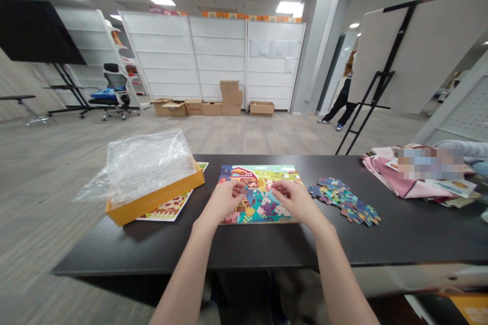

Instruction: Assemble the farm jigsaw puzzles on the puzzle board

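A: Farm jigsaw puzzle (259, 213)?
B: Centre of the surface (400, 236), long side crosswise, directly under both hands.
A: Left hand (221, 202), right hand (295, 200)?
B: Open, fingertips down, no clear grip; loose puzzle pieces (343, 200) just beyond the right hand.

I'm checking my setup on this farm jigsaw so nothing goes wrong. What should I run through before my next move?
1. Left hand and right hand both on the jigsaw puzzle: ok.
2. Puzzle lying flat on the dark table: ok.
3. Loose pieces beside the puzzle, on its right: ok.
4. Picture sheet fully uncovered: not ok, the yellow box lies across it.
5. Pieces under the hands fully seated: cannot tell, the hands cover them.
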Motion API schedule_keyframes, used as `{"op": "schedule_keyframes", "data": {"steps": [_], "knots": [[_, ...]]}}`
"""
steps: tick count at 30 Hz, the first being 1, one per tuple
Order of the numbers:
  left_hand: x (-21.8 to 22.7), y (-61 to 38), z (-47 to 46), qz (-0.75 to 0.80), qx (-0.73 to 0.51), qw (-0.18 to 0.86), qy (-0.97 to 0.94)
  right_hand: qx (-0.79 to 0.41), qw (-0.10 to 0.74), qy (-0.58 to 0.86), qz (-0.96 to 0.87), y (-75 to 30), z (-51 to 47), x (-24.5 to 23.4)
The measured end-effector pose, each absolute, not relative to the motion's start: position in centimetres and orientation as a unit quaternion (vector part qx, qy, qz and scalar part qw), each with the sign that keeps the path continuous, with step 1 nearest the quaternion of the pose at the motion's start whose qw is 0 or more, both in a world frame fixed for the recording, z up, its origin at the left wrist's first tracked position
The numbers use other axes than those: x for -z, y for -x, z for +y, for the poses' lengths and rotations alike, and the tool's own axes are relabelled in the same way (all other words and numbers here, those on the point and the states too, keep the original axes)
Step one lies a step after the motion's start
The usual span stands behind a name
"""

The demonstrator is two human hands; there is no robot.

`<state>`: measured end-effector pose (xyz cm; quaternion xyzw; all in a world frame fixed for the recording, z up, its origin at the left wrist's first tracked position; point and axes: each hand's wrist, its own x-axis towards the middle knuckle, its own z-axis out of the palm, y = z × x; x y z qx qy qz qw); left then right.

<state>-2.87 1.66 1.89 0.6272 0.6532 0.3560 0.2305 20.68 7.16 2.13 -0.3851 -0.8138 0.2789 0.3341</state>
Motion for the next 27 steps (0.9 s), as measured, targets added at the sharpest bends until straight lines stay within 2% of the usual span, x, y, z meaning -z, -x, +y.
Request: {"op": "schedule_keyframes", "data": {"steps": [9,14,20,24,27], "knots": [[-3.2,2.8,2.3,0.642,-0.477,0.197,-0.566,-0.245,0.324,0.434,-0.804,-23.2,7.1,-2.8],[-3.0,2.2,3.0,0.666,-0.454,0.174,-0.565,-0.258,0.334,0.477,-0.771,-24.5,7.5,-2.8],[-2.7,0.9,4.1,0.653,-0.454,0.168,-0.582,-0.117,0.399,0.614,-0.671,-28.9,8.3,-3.8],[-2.3,0.1,5.1,0.667,-0.442,0.158,-0.579,-0.099,0.384,0.670,-0.627,-32.1,8.0,-4.4],[-1.5,0.0,6.0,0.682,-0.413,0.135,-0.588,-0.105,0.342,0.697,-0.622,-34.5,8.0,-4.1]]}}
